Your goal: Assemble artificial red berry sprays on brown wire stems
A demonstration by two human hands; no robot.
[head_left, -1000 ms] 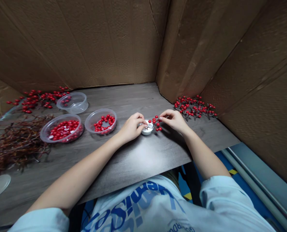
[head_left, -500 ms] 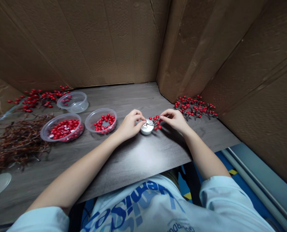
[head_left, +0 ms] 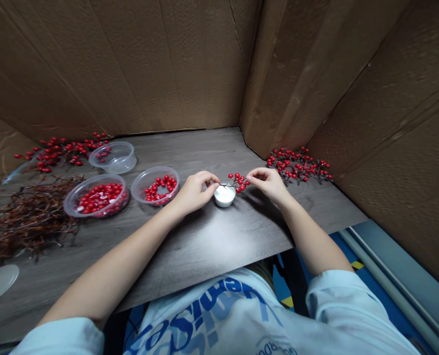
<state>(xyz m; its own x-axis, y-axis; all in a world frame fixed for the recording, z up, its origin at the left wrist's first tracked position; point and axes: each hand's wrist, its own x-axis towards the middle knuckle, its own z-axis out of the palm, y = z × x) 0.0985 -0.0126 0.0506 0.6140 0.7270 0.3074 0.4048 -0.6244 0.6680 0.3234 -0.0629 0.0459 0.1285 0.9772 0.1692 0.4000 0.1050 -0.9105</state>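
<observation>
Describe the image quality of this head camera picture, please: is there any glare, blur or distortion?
In the head view, soft glare lies on the dark wood-grain tabletop; the cardboard walls look stretched by wide-angle distortion; the left hand and right hand show no strong blur and cast soft shadows.

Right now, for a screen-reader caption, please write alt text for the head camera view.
The left hand and right hand hold a sprig of red berries above a small white cup on a dark wood-grain board. Clear tubs of red berries sit to the left.
</observation>
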